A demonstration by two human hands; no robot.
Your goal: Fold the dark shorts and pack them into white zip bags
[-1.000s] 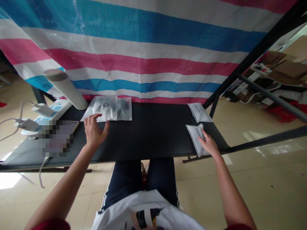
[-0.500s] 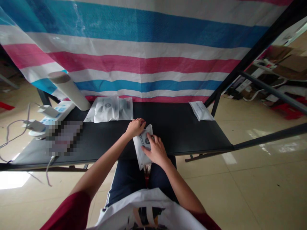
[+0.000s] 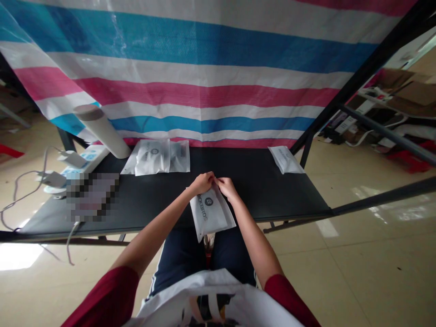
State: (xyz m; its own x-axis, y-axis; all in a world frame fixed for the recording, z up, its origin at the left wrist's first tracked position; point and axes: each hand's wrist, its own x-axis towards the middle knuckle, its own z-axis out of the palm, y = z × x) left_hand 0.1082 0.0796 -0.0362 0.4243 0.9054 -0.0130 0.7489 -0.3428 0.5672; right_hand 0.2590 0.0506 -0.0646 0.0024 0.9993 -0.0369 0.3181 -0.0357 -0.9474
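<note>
A frosted white plastic bag (image 3: 213, 212) with a dark round logo and lettering lies at the front of the black table, its near end hanging past the edge above my lap. My left hand (image 3: 202, 183) is closed on the bag's far edge, fingers pinched together. Close beside it, my right hand (image 3: 225, 187) pinches the same edge at its right part. The fingertips of both hands nearly meet there. What is inside the bag cannot be made out.
More frosted bags (image 3: 153, 156) lie at the back left, and another bag (image 3: 285, 159) at the back right. A white bottle (image 3: 102, 131), a power strip (image 3: 91, 156) with chargers and a blurred-out device (image 3: 93, 195) with a cable stand left. Striped sheeting (image 3: 204, 77) hangs behind the black table (image 3: 272, 195).
My right hand has moved from the middle of the bag up to its far edge. My left hand has shifted slightly right. The bag's front now shows more fully.
</note>
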